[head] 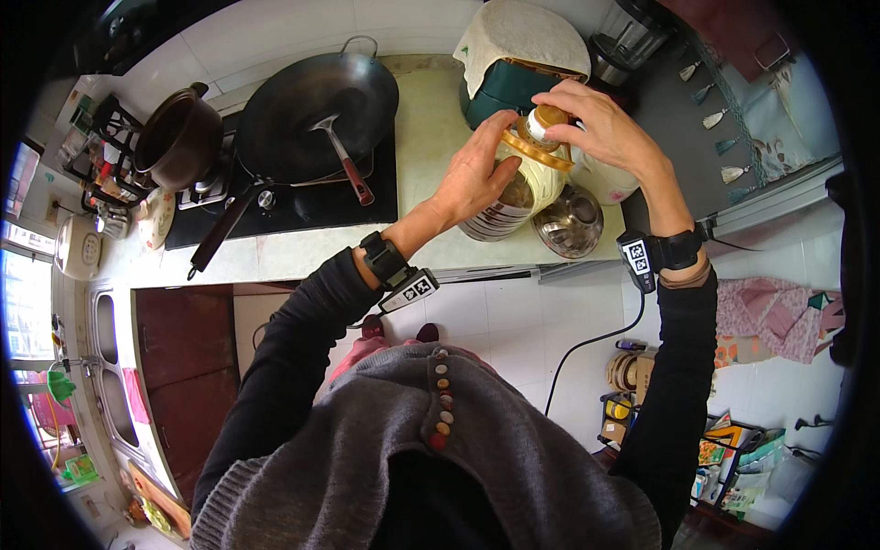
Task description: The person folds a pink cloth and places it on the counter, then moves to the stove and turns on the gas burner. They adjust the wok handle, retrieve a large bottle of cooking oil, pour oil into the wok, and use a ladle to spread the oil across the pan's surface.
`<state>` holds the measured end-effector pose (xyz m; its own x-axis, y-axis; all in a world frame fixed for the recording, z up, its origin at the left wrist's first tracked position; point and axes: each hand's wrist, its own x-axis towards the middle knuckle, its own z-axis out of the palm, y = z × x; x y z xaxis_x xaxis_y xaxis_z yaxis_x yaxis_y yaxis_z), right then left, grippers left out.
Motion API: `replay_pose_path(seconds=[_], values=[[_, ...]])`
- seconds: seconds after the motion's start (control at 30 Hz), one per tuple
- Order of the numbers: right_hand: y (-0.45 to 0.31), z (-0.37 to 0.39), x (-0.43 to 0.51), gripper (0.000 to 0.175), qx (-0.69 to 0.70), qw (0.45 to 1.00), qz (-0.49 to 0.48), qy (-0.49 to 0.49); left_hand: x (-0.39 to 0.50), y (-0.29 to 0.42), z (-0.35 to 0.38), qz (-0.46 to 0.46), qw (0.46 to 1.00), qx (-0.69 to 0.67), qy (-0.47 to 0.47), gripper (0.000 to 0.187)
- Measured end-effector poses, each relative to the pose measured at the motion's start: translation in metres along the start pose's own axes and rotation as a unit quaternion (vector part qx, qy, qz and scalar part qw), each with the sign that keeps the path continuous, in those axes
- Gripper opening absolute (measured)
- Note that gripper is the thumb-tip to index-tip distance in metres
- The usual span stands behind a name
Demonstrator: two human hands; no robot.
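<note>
A large plastic jug [489,218], apparently of cooking oil, stands on the counter with a gold handle ring [560,163] around its neck. My left hand [474,172] grips the jug at the neck and ring, fingers behind and thumb in front. At the top, the thumb and fingers of my right hand [608,130] are closed around the gold and white cap [550,115]. Whether the cap is loose, I cannot tell. Touching or close beside the jug is a shiny metal bowl or lid [569,221]. A white container [612,179] with a pink flower is partly hidden behind.
Left of the jug, a wok [289,103] holding a spatula [344,158] sits on the black hob [289,216], beside a brown pot [180,141]. A cloth-draped dark green appliance [505,93] and a blender [629,38] stand behind. A cable [584,340] hangs from my right wrist.
</note>
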<state>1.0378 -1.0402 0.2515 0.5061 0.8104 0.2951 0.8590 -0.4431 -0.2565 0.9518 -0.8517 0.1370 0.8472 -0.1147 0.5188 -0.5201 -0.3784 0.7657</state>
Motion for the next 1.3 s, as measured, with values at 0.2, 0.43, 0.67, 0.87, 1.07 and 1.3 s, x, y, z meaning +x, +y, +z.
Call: replay_pose_path(seconds=[0.2,0.43,0.67,0.87,1.07,1.3], values=[[0.003,0.0,0.0,0.036,-0.077,0.997,0.03,-0.006,0.0,0.002,0.002,0.001,1.0,0.015,0.013,0.057],[-0.015,0.016,-0.007,0.043,-0.129,0.977,0.161,0.052,0.0,0.0,0.004,-0.001,1.0,0.02,0.009,0.059],[-0.029,0.008,-0.011,0.041,-0.059,0.977,0.164,0.124,-0.006,-0.003,0.006,0.017,0.999,0.03,0.025,0.064],[-0.024,0.003,-0.015,0.035,-0.011,0.987,0.054,0.149,-0.017,-0.008,0.008,-0.015,0.998,0.04,0.037,0.069],[-0.006,0.007,-0.008,0.033,0.086,0.986,0.143,0.017,-0.025,-0.006,0.012,-0.014,0.999,0.042,0.024,0.07],[-0.037,0.018,-0.005,0.027,-0.071,0.979,0.028,0.187,-0.038,-0.004,0.012,-0.008,0.998,0.051,0.041,0.071]])
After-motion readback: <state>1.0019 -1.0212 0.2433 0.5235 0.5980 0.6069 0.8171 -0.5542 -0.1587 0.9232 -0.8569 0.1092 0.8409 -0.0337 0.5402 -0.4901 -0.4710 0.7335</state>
